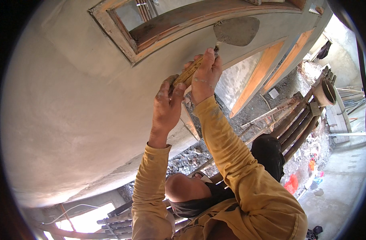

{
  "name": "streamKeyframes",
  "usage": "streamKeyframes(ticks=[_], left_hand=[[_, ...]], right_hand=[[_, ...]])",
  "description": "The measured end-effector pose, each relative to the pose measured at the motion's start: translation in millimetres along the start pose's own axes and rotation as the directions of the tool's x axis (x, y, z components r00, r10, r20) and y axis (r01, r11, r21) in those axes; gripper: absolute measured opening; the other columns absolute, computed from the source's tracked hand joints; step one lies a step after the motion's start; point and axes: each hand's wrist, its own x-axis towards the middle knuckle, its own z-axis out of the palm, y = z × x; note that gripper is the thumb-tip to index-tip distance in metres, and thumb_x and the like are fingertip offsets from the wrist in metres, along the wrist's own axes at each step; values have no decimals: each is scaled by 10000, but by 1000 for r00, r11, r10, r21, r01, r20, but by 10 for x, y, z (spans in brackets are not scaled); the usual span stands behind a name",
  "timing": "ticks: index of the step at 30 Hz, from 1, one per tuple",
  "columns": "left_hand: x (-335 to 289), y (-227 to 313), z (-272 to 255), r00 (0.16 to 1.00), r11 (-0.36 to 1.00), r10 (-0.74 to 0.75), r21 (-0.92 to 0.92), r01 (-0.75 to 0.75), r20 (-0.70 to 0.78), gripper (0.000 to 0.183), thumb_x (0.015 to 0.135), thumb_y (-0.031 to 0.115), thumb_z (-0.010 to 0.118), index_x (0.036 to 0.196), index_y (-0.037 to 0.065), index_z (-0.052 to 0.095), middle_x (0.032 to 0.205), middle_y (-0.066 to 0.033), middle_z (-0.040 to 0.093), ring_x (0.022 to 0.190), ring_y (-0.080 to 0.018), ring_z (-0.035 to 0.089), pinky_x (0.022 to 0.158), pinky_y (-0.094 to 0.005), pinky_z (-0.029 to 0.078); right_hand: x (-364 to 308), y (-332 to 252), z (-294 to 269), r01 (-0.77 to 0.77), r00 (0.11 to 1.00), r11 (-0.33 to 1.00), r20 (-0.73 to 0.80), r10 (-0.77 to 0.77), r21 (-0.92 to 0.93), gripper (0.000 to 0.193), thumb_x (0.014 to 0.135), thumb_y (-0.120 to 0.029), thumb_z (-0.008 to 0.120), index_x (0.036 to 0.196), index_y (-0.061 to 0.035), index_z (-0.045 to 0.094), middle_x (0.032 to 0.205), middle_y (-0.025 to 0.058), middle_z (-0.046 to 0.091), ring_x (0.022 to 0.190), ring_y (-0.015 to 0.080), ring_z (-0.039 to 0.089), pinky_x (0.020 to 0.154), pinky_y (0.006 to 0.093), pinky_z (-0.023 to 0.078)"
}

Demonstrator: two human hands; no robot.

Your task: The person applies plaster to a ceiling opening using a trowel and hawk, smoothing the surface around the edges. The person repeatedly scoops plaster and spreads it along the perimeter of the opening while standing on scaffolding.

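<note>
A trowel with a broad, mortar-grey blade (237,31) lies against or close to the plastered wall (83,92), just below the window frame; I cannot tell if the blade touches. Its rough, yellowish wooden handle (188,73) slants down to the left. My right hand (206,76) is wrapped round the upper handle near the neck, thumb along it. Lower down, my left hand (168,105) grips the handle's end between thumb and fingers. Grey smears mark my right wrist and sleeve.
A wooden window frame (115,34) sits above, with wood-framed openings (257,76) to the right. Under me runs a scaffold of poles (297,134), a bucket (324,93) at its far right end. Rubble ground (191,156) and a red plastic bag (291,184) lie below.
</note>
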Motion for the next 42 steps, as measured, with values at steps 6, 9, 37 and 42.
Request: streamKeyframes(ticks=[6,9,37,42], left_hand=[[-35,-42,-76,1000,1000,16,-15,-17,-2,368,973,214,526,1213,-65,518,931,-111,630,718,-130,569,667,-273,509],[-57,-66,-115,999,999,39,-12,-39,-15,375,973,226,531,1209,-65,519,916,-105,627,709,-129,564,660,-276,505],[-300,-52,-480,997,996,42,76,-37,-67,355,969,213,546,1194,-61,531,829,-87,601,703,-131,547,654,-270,478],[-328,-51,-532,997,997,27,77,-22,-69,367,968,222,549,1200,-62,527,861,-102,611,704,-131,553,660,-271,488]], right_hand=[[-81,4,41,-13,1000,1000,5,13,-12,345,969,-407,497,987,-73,415,839,54,498,597,156,580,528,315,501],[-120,0,66,-28,1000,1000,12,28,0,345,970,-407,497,992,-73,417,840,53,499,607,161,582,540,318,503],[-502,140,205,-46,996,999,78,46,-8,389,953,-450,519,999,-76,420,842,55,501,620,168,584,573,312,506],[-557,137,233,-54,996,998,77,56,-19,393,956,-447,517,1019,-76,405,855,57,499,640,170,587,576,319,509]])
